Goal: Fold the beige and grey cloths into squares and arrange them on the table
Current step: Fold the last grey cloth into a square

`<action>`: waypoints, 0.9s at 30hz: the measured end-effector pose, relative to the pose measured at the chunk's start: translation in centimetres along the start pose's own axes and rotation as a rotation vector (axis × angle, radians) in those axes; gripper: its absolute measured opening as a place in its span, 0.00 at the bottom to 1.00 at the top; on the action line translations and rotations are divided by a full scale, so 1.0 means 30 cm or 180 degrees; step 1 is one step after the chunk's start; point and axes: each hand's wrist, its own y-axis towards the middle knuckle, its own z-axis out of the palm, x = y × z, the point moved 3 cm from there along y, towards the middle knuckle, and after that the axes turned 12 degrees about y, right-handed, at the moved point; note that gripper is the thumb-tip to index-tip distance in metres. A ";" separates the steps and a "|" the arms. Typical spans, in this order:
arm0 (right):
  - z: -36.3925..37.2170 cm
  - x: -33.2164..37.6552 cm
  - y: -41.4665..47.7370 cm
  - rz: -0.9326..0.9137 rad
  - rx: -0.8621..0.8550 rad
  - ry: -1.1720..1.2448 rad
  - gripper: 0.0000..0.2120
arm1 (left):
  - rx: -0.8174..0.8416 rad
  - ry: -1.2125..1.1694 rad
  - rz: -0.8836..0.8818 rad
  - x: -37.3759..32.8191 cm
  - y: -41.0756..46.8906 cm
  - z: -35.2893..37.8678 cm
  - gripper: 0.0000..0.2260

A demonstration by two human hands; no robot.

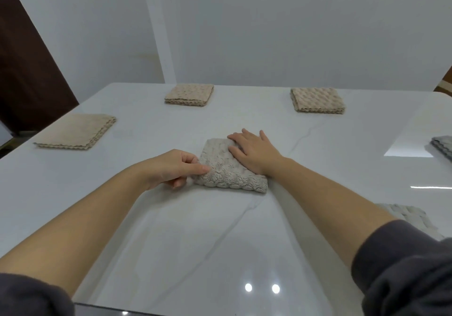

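Note:
A pale grey textured cloth (227, 171), folded into a small thick square, lies in the middle of the white table (171, 230). My left hand (175, 168) pinches its left edge between thumb and fingers. My right hand (254, 153) lies flat on the cloth's upper right part, fingers spread. Three beige cloths sit folded into squares: one at the left (75, 130), one at the back centre (189, 94), one at the back right (318, 100).
A folded grey cloth (442, 146) pokes in at the right edge. Another pale grey cloth (411, 220) lies partly hidden behind my right forearm. A dark wooden door (27, 58) stands at the left, a white wall behind the table.

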 end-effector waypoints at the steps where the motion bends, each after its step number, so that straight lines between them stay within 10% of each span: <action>1: 0.000 -0.004 -0.004 0.0029 0.0022 0.0046 0.23 | -0.0186 0.0050 -0.0071 -0.002 -0.007 -0.006 0.15; 7: -0.099 0.000 -0.043 0.0581 -0.0728 0.1588 0.22 | -0.2106 0.1490 0.0507 -0.146 -0.012 -0.027 0.18; 13: -0.198 -0.009 -0.147 0.1256 -0.1112 0.2253 0.18 | -0.0993 0.2588 0.0610 -0.168 0.183 0.151 0.27; 19: -0.183 -0.006 -0.266 0.1993 -0.0187 0.3614 0.05 | -0.0970 0.2603 0.0442 -0.121 0.216 0.185 0.28; 27: -0.139 0.036 -0.299 0.1078 0.1292 0.3653 0.11 | -0.0941 0.2558 0.0407 -0.120 0.219 0.182 0.28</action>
